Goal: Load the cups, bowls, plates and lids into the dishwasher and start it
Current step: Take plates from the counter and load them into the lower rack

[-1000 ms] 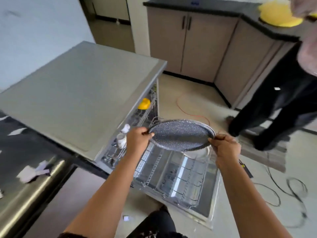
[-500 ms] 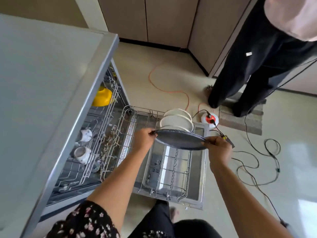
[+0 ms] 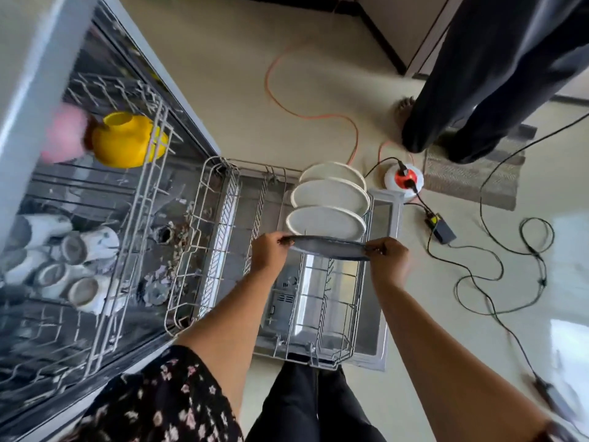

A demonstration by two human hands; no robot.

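Note:
I hold a dark speckled plate [image 3: 331,247] almost edge-on over the pulled-out lower rack [image 3: 322,311] of the dishwasher. My left hand [image 3: 267,255] pinches its left rim and my right hand [image 3: 387,260] pinches its right rim. Three white plates [image 3: 328,199] stand in the rack just behind it. In the upper rack [image 3: 127,237] sit a yellow bowl [image 3: 126,143] and several white cups [image 3: 79,269] lying on their sides.
A person in dark trousers [image 3: 484,74] stands on a mat at the far right. An orange cord [image 3: 318,116], black cables [image 3: 497,260] and a round socket reel [image 3: 404,180] lie on the floor right of the open door [image 3: 382,330]. The counter edge [image 3: 35,90] runs along the left.
The view has tilted down over the dishwasher. The dark plate has turned from nearly flat to almost edge-on and come down just in front of the white plates.

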